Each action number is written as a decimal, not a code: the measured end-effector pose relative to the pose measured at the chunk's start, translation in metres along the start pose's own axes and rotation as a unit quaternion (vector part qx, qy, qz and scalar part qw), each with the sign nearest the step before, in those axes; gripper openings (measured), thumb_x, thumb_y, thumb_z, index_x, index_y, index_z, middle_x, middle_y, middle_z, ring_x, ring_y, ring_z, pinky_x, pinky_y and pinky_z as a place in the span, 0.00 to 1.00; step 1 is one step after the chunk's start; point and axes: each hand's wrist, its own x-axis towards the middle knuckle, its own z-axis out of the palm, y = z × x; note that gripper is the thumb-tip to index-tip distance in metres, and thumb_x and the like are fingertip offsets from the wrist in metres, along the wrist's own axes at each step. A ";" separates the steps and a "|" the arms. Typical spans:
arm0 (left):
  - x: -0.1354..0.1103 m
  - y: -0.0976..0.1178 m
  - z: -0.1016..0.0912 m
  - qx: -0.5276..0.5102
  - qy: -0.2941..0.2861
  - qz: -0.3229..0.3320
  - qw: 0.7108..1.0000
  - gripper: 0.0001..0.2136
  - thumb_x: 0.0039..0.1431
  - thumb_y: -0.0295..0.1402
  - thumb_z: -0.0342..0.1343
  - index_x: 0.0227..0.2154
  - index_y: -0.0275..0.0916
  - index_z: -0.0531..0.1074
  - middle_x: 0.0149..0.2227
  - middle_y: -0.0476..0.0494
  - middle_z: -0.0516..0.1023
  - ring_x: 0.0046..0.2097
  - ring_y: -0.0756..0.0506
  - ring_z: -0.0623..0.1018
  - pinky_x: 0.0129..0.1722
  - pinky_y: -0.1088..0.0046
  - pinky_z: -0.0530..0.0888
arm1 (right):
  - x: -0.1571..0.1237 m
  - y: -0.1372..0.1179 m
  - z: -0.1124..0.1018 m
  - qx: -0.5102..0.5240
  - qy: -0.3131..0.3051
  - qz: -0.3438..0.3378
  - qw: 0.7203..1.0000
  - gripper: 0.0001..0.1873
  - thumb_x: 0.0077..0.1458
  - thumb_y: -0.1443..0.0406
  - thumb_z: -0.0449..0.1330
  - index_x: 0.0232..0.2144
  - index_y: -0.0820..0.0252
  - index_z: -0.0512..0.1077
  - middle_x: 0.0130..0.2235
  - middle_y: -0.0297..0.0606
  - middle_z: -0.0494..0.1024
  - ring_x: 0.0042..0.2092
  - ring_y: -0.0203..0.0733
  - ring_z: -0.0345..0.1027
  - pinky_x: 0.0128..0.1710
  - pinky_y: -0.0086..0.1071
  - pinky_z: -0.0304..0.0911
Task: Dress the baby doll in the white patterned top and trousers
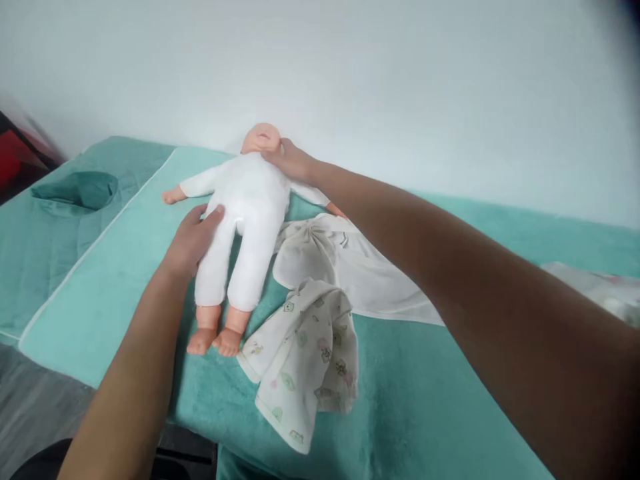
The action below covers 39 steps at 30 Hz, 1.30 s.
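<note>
A baby doll [253, 183] with a white cloth body lies on its back on the green bed cover, arms spread and bare feet toward me. My left hand [193, 237] grips the doll's hip, thumb on top and the other fingers partly hidden at its side. Up at the neck, my right hand [290, 160] holds the doll beside its chin; most of its fingers are out of sight. Patterned baby trousers [313, 353] lie rumpled by the doll's feet. Behind them, a white cloth garment [370, 270] is spread out, partly covered by my right forearm.
The green bed [425, 387] runs along a pale wall [400, 80]. At the left, its cover has a face opening [75, 190]. More light fabric [595, 287] lies at the far right. Something red [17, 160] stands beyond the bed's left end.
</note>
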 end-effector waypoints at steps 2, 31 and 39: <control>-0.005 -0.005 -0.002 0.048 0.021 0.028 0.998 0.26 0.60 0.54 0.59 0.54 0.42 0.73 0.42 0.38 0.83 0.40 0.38 0.83 0.41 0.58 0.81 | -0.003 0.012 -0.006 -0.032 0.015 -0.009 0.999 0.33 0.58 0.41 0.61 0.56 0.53 0.68 0.64 0.43 0.73 0.65 0.52 0.63 0.66 0.48 0.60; -0.188 0.005 0.083 0.548 -0.158 0.537 0.622 0.17 0.63 0.20 0.48 0.51 0.38 0.73 0.62 0.33 0.73 0.69 0.33 0.67 0.69 0.36 0.59 | -0.395 -0.051 0.000 -0.532 -0.223 -0.056 0.815 0.17 0.67 0.72 0.47 0.54 0.63 0.68 0.49 0.49 0.78 0.44 0.49 0.77 0.35 0.35 0.65; -0.200 0.010 0.082 0.423 -0.040 0.468 0.775 0.13 0.58 0.25 0.55 0.46 0.38 0.70 0.44 0.39 0.76 0.47 0.39 0.77 0.49 0.61 0.75 | -0.411 -0.045 -0.058 -0.508 -0.204 0.150 0.823 0.18 0.67 0.58 0.56 0.51 0.65 0.74 0.48 0.56 0.80 0.49 0.59 0.78 0.45 0.45 0.71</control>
